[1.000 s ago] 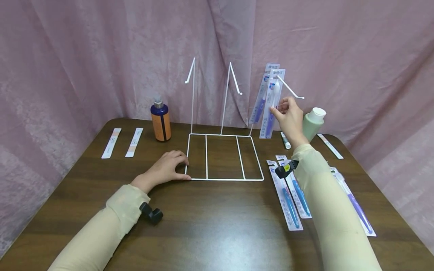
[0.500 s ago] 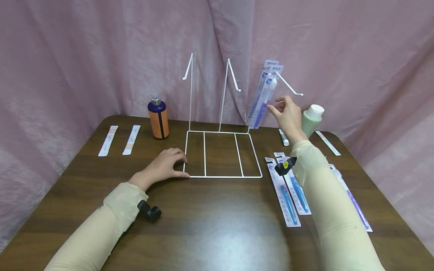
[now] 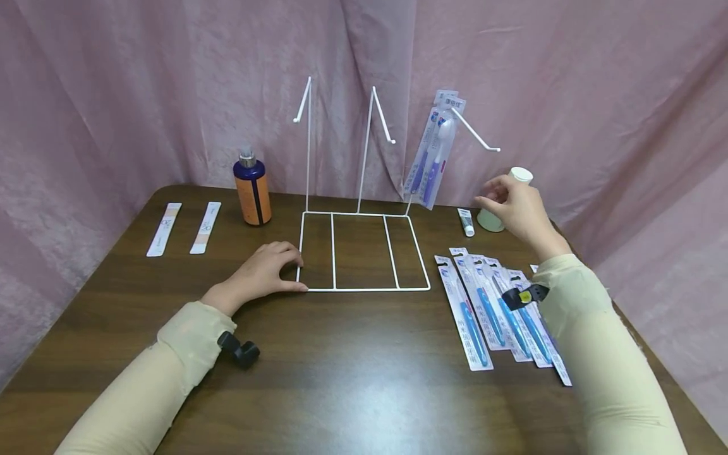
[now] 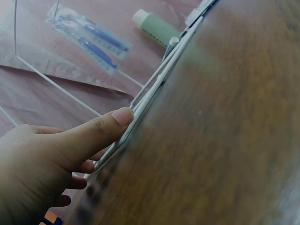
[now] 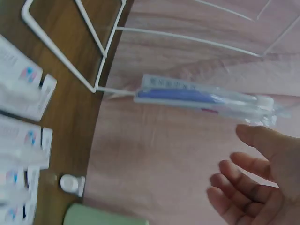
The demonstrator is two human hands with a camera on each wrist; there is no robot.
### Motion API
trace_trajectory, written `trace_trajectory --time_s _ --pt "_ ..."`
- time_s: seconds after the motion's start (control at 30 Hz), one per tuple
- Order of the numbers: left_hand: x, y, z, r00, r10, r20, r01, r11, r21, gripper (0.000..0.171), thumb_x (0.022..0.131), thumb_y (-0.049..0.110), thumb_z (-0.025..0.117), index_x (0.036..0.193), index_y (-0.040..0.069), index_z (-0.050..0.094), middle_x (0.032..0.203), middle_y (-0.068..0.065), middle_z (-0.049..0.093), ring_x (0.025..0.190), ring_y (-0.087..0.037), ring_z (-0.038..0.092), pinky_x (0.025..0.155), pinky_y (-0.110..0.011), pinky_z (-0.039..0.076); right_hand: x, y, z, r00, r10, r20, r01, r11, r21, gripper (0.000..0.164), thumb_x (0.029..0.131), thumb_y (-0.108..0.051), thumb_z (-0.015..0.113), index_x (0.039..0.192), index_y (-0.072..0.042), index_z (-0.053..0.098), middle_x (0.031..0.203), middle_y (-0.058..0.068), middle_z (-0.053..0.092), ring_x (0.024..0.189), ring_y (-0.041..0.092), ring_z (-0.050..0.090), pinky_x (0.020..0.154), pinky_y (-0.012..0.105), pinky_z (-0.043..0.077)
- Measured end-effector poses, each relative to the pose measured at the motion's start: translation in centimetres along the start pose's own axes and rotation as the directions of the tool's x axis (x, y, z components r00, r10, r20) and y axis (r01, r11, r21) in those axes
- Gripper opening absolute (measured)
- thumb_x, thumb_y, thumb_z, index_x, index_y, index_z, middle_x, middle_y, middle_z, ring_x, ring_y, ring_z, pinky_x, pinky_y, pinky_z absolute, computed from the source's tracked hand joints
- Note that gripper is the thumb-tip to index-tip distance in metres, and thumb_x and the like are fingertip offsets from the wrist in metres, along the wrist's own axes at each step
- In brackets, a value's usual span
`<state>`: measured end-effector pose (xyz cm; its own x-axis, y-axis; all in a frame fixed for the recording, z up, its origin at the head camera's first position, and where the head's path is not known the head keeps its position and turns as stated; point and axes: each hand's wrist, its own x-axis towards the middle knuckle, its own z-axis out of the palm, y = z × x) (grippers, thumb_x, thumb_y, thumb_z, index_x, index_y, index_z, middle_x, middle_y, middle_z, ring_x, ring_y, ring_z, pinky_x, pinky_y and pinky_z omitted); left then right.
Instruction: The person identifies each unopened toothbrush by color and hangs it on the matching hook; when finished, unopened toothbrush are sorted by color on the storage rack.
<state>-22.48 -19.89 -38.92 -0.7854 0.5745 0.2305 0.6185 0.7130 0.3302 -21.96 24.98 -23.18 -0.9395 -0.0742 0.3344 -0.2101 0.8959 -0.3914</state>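
Note:
A white wire display rack [image 3: 375,290] stands on the table, with three upright hooks. My left hand [image 3: 258,272] holds its front left corner, thumb along the front bar and fingers over the left side bar. Two packaged purple toothbrushes [image 3: 435,155] hang slanted from the rack's right hook. To their right, my right hand [image 3: 520,212] is in the air, fingers loosely bent and holding nothing. In the right wrist view, a thumb gap separates it from the hanging packs [image 5: 197,96]. Several packaged blue toothbrushes [image 3: 463,313] lie fanned on the table below the right forearm.
Behind the right hand stands a green bottle [image 3: 490,221] with a white cap, partly hidden. Beside it lies a small tube [image 3: 466,222]. At the left are an orange bottle [image 3: 253,196] with a blue top and two flat paper strips [image 3: 163,229]. A pink curtain [image 3: 227,82] hangs behind.
My right hand has let go of the front hanging toothbrush pack and moved right and slightly down. The pack swung left beside the other. My left hand keeps its place on the rack.

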Motion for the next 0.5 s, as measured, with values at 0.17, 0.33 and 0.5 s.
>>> trace_trajectory --time_s 0.17,0.33,0.5 --pt "0.2 0.1 0.0 1.0 0.001 0.009 -0.001 1.0 -0.005 0.051 0.072 0.051 0.079 0.103 0.013 0.066 0.113 -0.008 0.062 0.112 -0.027 0.055 0.102 -0.05 0.038 -2.7 1.8 -1.8 0.996 -0.006 0.093 0.012 0.998 -0.062 0.032 0.089 -0.028 0.069 0.109 -0.003 0.064 0.09 0.012 0.067 0.075 0.004 0.052 0.066 0.023 0.039" --pt "0.3 0.1 -0.1 1.0 0.001 0.009 -0.001 1.0 -0.007 0.051 0.072 0.051 0.079 0.103 0.012 0.066 0.114 -0.008 0.062 0.112 -0.027 0.055 0.102 -0.05 0.038 -5.4 3.3 -3.1 0.982 0.029 0.188 -0.008 0.994 -0.11 0.036 0.088 -0.033 0.069 0.112 -0.006 0.064 0.09 0.007 0.065 0.082 0.014 0.054 0.067 0.025 0.039" --pt "0.0 -0.1 -0.1 1.0 -0.002 0.01 0.002 1.0 -0.01 0.051 0.072 0.05 0.079 0.104 0.012 0.066 0.114 -0.008 0.062 0.112 -0.028 0.055 0.102 -0.051 0.038 -7.8 5.2 -3.7 0.967 0.048 0.252 -0.008 0.988 -0.155 0.038 0.087 -0.032 0.07 0.114 -0.005 0.064 0.088 0.005 0.066 0.078 0.009 0.055 0.068 0.028 0.042"
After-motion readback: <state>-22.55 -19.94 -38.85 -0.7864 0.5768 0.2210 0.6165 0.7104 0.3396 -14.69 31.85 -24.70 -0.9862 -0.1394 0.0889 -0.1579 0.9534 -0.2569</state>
